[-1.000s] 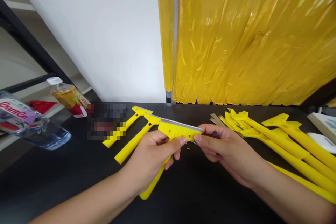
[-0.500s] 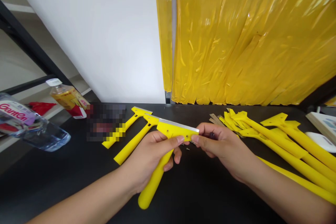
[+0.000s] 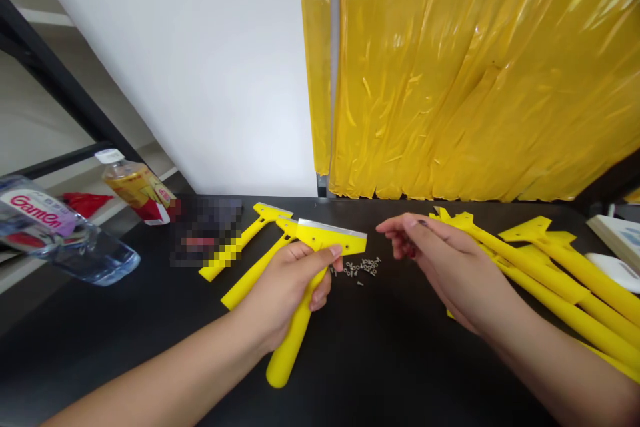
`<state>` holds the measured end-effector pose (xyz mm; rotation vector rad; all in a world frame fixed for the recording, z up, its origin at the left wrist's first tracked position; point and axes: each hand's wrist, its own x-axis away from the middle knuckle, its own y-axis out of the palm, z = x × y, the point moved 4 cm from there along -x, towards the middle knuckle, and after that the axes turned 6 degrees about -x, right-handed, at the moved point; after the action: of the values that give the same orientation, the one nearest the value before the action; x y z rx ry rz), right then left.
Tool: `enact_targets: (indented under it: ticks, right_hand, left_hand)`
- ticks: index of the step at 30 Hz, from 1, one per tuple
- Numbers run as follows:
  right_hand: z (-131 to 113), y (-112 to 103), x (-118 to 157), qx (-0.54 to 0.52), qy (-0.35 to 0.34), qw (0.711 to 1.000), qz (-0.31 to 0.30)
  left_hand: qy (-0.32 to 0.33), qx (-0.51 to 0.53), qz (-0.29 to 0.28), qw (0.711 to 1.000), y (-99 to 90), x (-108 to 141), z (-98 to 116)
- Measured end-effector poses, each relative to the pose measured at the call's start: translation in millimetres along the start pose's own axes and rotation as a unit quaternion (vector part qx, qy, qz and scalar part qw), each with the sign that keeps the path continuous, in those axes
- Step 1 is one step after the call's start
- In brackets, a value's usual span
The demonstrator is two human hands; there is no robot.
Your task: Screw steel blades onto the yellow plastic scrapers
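Note:
My left hand (image 3: 295, 280) is closed around the neck of a yellow scraper (image 3: 294, 337), thumb pressed on its head. The scraper tilts up and away, a metal strip along its top edge and two small holes in its face. My right hand (image 3: 435, 247) hangs apart from it on the right, fingers bunched together. A small dark bit shows between those fingers, too hidden to name. Beneath and just right of the scraper head lies a scatter of small screws and nuts (image 3: 367, 267). Two more yellow scrapers (image 3: 257, 273) with metal edges lie left of my left hand.
Yellow scraper handles (image 3: 545, 280) are piled on the right of the black table (image 3: 370, 367). A water bottle (image 3: 65, 230) and a juice bottle (image 3: 135, 187) stand tilted in view at left. A white mouse (image 3: 613, 271) lies far right. Yellow plastic film (image 3: 450, 80) hangs behind.
My right hand has let go of the scraper head's right end and moved right and slightly up. The screws and nuts are now uncovered. My left hand keeps its hold, shifted slightly left.

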<state>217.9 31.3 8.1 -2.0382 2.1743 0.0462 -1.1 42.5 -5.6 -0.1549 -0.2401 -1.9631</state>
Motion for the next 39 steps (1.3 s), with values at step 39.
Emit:
enact_targets:
  ticks: [39]
  right_hand:
    - [-4.4, 16.6, 9.2, 0.239, -0.261, 0.925, -0.136]
  left_hand:
    - [0.004, 0.006, 0.017, 1.000, 2.1, 0.1, 1.5]
